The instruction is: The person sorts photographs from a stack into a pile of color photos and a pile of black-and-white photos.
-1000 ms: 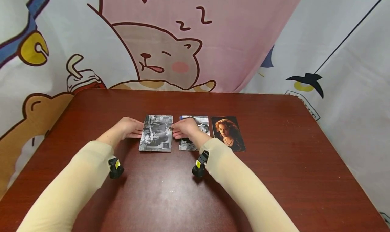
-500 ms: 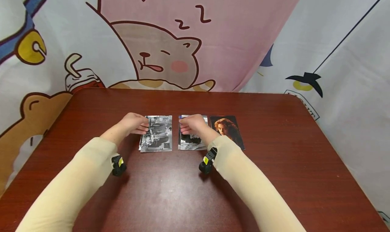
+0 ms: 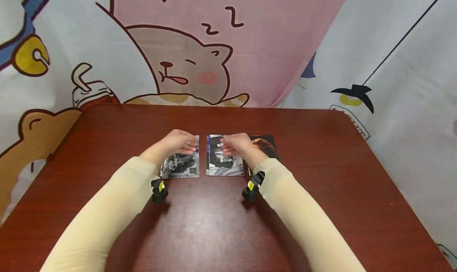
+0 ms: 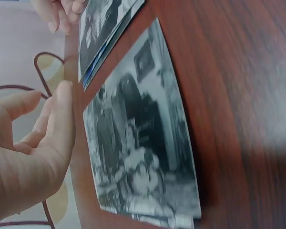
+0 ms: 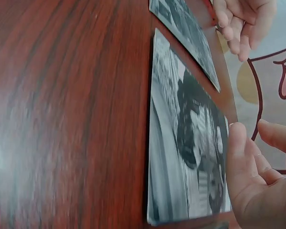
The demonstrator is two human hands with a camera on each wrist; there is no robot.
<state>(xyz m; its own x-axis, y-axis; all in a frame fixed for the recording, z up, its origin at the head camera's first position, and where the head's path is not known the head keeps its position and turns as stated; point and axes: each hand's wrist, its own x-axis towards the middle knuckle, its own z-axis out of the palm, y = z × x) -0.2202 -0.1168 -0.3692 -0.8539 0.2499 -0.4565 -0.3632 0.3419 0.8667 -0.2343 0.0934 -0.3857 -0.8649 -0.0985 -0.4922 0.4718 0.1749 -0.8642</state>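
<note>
A stack of black-and-white photos [image 3: 183, 167] lies on the left, its lower prints peeking out at one end in the left wrist view. My left hand [image 3: 178, 142] hovers over it, fingers loosely extended and thumb apart, holding nothing. To the right is a second stack of black-and-white photos [image 3: 217, 164] with a blue edge showing beneath. Over its right part is my right hand [image 3: 237, 143], palm [image 5: 262, 191] free and fingers relaxed. A dark colour photo of a person [image 3: 265, 145] lies furthest right, partly covered by my right hand and wrist.
The reddish-brown wooden table [image 3: 200, 224] reaches well beyond the photos on every side. Behind its far edge hangs a cartoon-printed cloth [image 3: 267, 46]. A small black camera [image 3: 158, 190] is strapped at each wrist.
Both hands have left the sides of the left photo stack and moved right. The left hand is now over that stack, the right over the middle one. The stacks stay put.
</note>
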